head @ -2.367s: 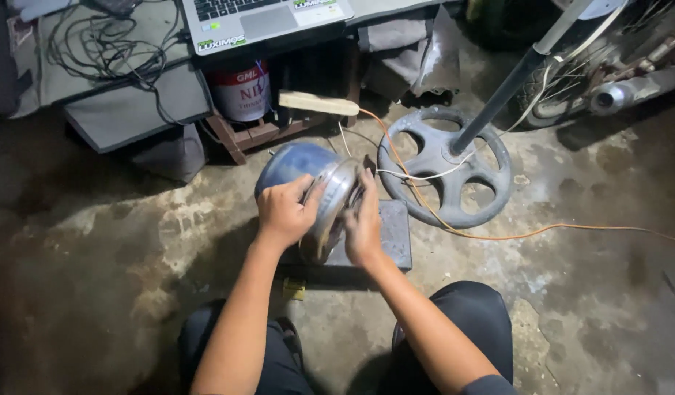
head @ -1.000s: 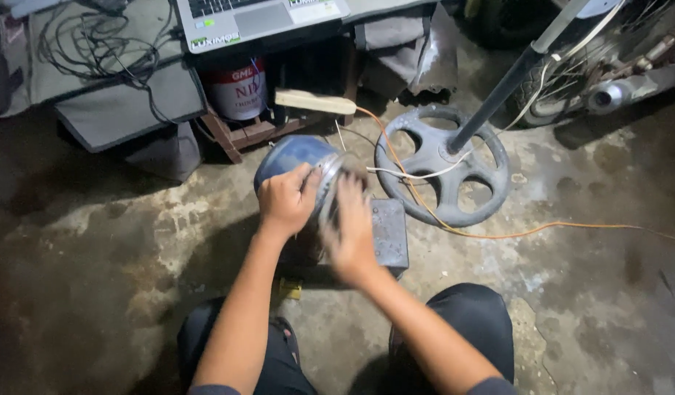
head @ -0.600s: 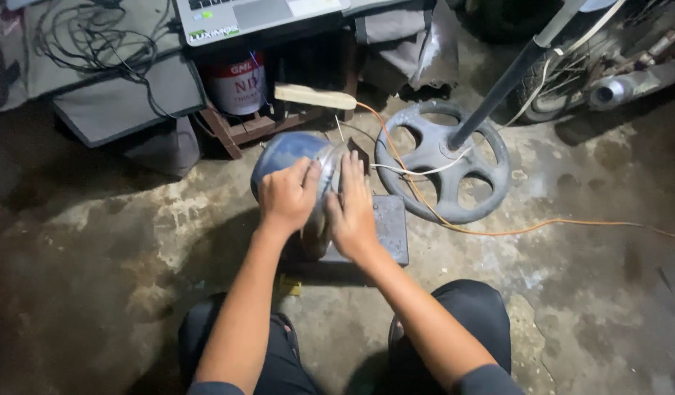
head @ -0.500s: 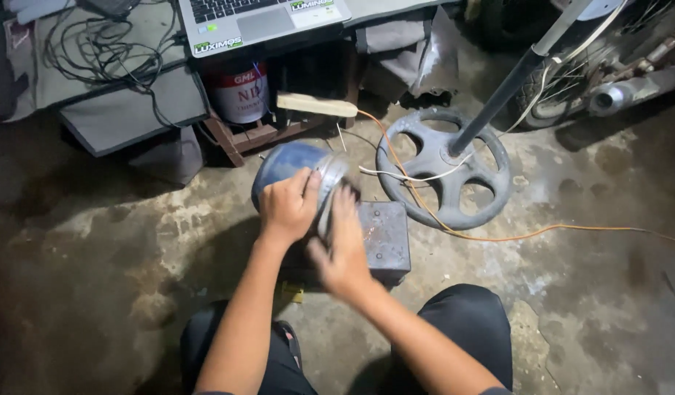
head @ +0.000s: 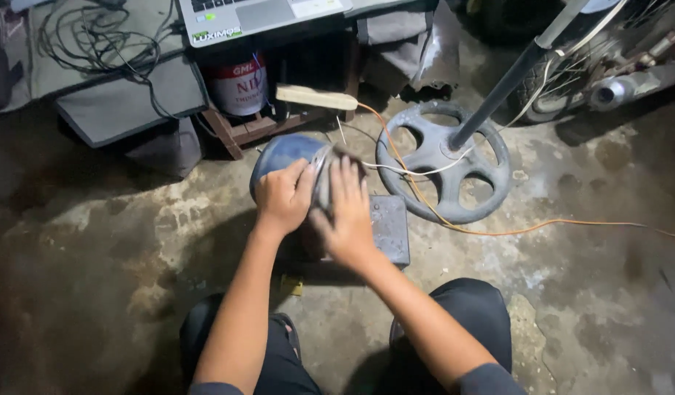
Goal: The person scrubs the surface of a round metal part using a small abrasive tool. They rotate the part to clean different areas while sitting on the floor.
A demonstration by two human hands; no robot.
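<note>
A round blue-and-silver metal motor housing point(head: 283, 155) lies on its side on a flat grey metal block point(head: 390, 228) on the concrete floor. My left hand point(head: 283, 196) grips the housing's near rim and holds it steady. My right hand point(head: 348, 216) lies flat with fingers stretched out against the housing's silver face, and I cannot tell whether anything is under the palm. My knees in dark trousers frame the bottom of the head view.
A round grey fan-stand base point(head: 443, 170) with its pole stands right of the housing. An orange wire point(head: 542, 230) runs across the floor. Behind are a wooden stick point(head: 315, 96), a red-and-white paint can point(head: 239, 82), a laptop point(head: 264, 14) and tangled cables point(head: 96, 36).
My right hand has slid back and forth over the housing's face, and now lies forward on it again. My left hand has kept its grip on the rim.
</note>
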